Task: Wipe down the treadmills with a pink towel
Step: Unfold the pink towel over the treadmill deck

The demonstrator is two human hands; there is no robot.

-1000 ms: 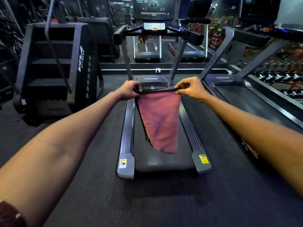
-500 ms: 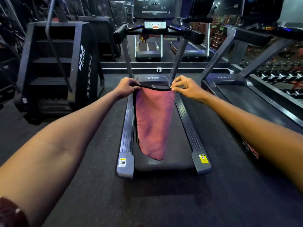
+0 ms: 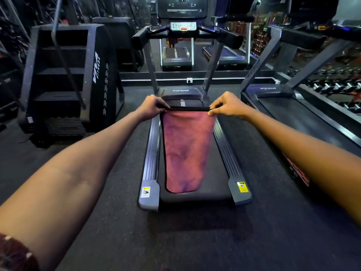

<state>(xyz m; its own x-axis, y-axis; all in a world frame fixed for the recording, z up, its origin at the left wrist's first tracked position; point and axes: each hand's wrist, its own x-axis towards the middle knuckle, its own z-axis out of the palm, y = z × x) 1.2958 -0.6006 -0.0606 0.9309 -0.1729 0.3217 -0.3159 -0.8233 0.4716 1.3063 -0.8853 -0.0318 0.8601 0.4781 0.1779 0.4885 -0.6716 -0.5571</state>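
Head view: both hands' grips stretch towel (image 3: 185, 151) edge above treadmill (image 3: 224, 157).

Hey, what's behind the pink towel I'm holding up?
The pink towel, stretched between the left hand and right hand, hangs in front of the treadmill. Its side rails and the belt's near end show; the middle of the belt is covered.

Both forearms are bare from elbow to hand, with no watch, ring or glove on the left hand (image 3: 150, 108) or the right hand (image 3: 228, 106). A dark red patterned sleeve (image 3: 13, 253) edge with pale flecks shows at the upper left arm.
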